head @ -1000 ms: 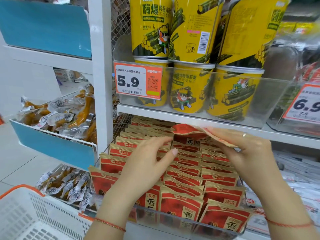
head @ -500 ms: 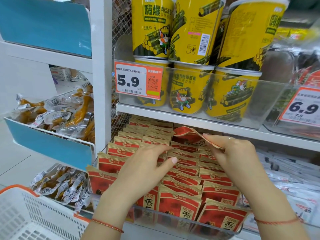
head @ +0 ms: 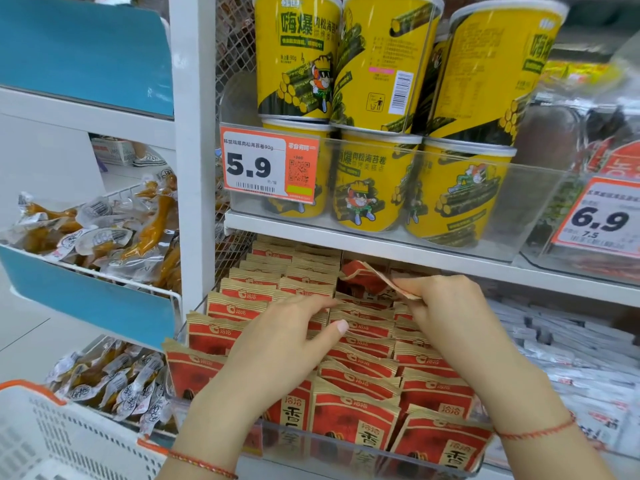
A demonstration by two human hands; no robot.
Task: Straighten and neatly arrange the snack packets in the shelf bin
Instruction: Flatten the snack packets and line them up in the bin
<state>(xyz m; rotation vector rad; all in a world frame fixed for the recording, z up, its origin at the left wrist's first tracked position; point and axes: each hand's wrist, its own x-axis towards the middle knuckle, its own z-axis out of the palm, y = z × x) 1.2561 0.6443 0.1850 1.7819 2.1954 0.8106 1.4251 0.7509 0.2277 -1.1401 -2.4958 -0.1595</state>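
Observation:
Several red and tan snack packets (head: 360,382) stand in rows inside a clear shelf bin (head: 363,453) on the lower shelf. My left hand (head: 280,344) lies on the middle rows, fingers stretched over the packet tops and thumb out to the right. My right hand (head: 446,306) pinches one loose packet (head: 363,275) by its tan edge; it hangs tilted above the back rows, just under the upper shelf.
Yellow seaweed-roll tubs (head: 377,181) sit in a clear tray on the shelf (head: 398,247) above, with a 5.9 price tag (head: 270,164). A wire rack of vacuum-packed snacks (head: 104,237) is left. A white basket (head: 52,441) sits at bottom left. White packets (head: 571,351) lie right.
The right hand has drawn the loose packet slightly lower and closer over the back rows. The left hand stays spread on the middle rows.

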